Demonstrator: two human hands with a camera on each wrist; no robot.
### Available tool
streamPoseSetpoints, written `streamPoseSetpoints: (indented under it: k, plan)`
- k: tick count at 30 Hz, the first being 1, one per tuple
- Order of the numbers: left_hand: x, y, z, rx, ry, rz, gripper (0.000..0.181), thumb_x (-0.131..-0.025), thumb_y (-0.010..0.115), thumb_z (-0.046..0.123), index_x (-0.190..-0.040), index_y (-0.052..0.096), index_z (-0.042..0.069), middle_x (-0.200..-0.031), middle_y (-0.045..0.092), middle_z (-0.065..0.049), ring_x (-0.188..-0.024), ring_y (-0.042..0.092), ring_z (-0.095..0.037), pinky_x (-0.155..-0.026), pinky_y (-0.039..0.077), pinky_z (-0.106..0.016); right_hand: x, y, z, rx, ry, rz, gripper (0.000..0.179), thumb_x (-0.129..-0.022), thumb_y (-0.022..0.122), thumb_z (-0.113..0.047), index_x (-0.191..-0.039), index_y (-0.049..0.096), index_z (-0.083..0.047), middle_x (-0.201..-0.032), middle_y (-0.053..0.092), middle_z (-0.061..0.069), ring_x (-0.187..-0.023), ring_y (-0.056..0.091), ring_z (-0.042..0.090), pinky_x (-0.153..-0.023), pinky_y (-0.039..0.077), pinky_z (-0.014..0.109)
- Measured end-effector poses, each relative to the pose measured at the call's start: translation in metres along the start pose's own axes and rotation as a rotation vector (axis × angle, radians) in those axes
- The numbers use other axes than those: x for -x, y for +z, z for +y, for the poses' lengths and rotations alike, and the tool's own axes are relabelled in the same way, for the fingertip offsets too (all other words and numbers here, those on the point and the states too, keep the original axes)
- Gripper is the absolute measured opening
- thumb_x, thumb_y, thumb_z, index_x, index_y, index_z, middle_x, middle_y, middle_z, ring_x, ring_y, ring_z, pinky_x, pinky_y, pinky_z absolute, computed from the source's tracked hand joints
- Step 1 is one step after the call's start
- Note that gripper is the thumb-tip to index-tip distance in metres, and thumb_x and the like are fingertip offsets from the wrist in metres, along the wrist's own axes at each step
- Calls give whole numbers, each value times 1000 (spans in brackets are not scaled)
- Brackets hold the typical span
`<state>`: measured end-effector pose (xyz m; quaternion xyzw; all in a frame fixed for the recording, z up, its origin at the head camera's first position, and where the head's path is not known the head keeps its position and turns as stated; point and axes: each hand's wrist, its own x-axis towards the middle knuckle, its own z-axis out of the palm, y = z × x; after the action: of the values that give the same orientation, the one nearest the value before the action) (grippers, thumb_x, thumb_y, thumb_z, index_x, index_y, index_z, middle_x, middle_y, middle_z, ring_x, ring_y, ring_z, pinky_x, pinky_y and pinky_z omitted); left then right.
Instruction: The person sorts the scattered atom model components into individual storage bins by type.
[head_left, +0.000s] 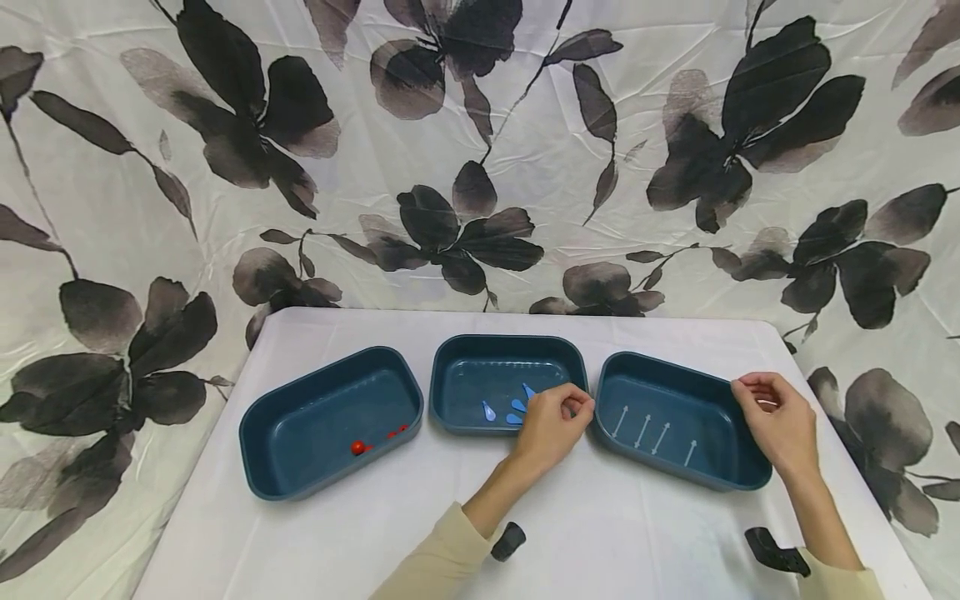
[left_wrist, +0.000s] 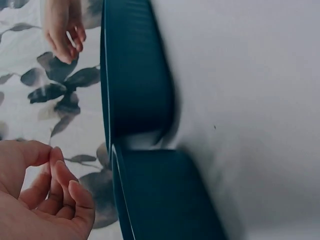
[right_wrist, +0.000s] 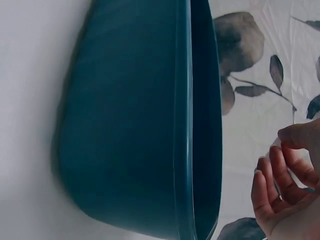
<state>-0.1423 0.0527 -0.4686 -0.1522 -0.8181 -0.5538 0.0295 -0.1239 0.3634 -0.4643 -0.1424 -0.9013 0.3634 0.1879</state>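
My left hand (head_left: 553,423) is over the right end of the middle tray (head_left: 510,342), its thumb and index tips together. Nothing shows between them in the left wrist view. Several blue drop-shaped pieces (head_left: 489,411) lie in that tray, some partly covered by this hand. My right hand (head_left: 780,421) is at the right end of the right tray (head_left: 667,367), thumb against the curled fingers. In the right wrist view a small pale sliver (right_wrist: 275,142) shows at its fingertips; I cannot tell its kind. Several pale grey double-headed arrows (head_left: 642,431) lie inside the right tray.
The left tray (head_left: 300,398), dark teal like the others, holds a red ball (head_left: 357,447) and small red bits (head_left: 397,431) by its near wall. All three trays stand on a white-covered table (head_left: 570,533). A flower-patterned cloth (head_left: 555,150) hangs behind it.
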Motion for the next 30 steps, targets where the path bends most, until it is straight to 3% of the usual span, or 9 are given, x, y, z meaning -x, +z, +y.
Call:
streamPoseSetpoints:
  k: [4,9,16,23,30]
  plan:
    - [2,-12,-3,-10,0,25,6,-92,72,7,-88,75,5,-70,63,2,-58,45,-1,-55,40,-17,4,4,-5,-9,-34,34,23,-97,72,-22,-105,69,-1,-85,61,-14,-77,49,-16,-72,39,5]
    - [7,-27,-8,-34,18,57,5,-92,71,5,-88,74,5,-72,65,0,-58,46,-3,-55,40,-19,8,8,-12,-20,-110,64,19,-95,73,-15,-103,68,1,-86,66,3,-75,49,-14,-72,38,5]
    - [12,-48,-15,-88,37,108,4,-91,71,6,-88,73,6,-74,65,1,-60,48,-6,-56,43,-21,10,14,-21,-45,-215,82,14,-92,75,-8,-100,68,2,-85,61,-10,-75,50,-11,-73,39,6]
    - [17,-68,-20,-100,22,134,4,-92,71,5,-89,73,6,-74,64,1,-61,49,-8,-57,43,-22,10,19,-31,-51,-329,71,12,-91,74,-3,-100,68,3,-88,67,12,-78,48,-12,-73,38,8]
    - [23,-89,-27,-154,17,171,5,-92,71,5,-88,72,8,-75,63,3,-63,51,-9,-59,43,-24,10,27,-36,-44,-450,56,12,-89,75,3,-98,67,4,-89,67,14,-82,50,-5,-77,39,10]
